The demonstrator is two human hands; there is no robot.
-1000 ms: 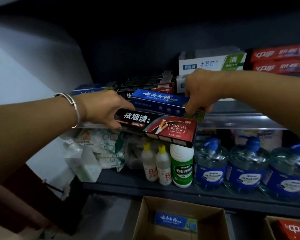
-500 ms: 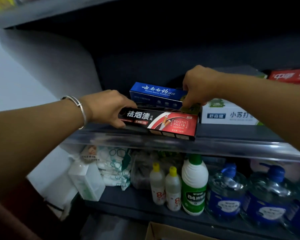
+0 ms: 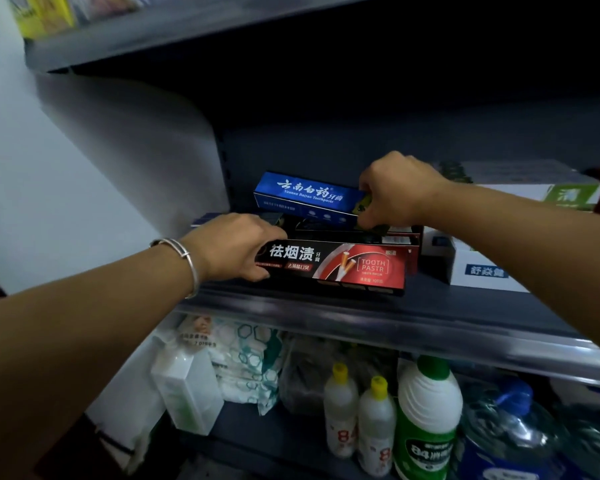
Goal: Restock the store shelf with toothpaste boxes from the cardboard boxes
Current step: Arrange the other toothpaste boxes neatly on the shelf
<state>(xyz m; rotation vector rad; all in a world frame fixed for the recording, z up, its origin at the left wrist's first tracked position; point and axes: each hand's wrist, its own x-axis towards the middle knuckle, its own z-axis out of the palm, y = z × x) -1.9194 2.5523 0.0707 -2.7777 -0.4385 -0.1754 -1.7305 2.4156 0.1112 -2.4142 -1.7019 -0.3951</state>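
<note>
A black-and-red toothpaste box (image 3: 340, 266) lies lengthwise near the front of the dark shelf (image 3: 465, 317). My left hand (image 3: 234, 245), with a silver bangle on the wrist, grips its left end. Behind and above it a blue toothpaste box (image 3: 307, 197) sits on a stack of dark boxes, and my right hand (image 3: 397, 190) pinches its right end. A white toothpaste box (image 3: 487, 270) with blue labels stands to the right on the same shelf.
The shelf below holds a green-and-white bleach bottle (image 3: 426, 424), two small yellow-capped bottles (image 3: 359, 414), blue-capped water jugs (image 3: 510, 434), packaged goods (image 3: 243, 362) and a white bottle (image 3: 186, 389). Another shelf (image 3: 153, 39) runs overhead. A pale wall (image 3: 49, 185) is at the left.
The view has tilted up, so the cardboard boxes on the floor have left it. Both hands moved the two toothpaste boxes up and back onto the shelf.
</note>
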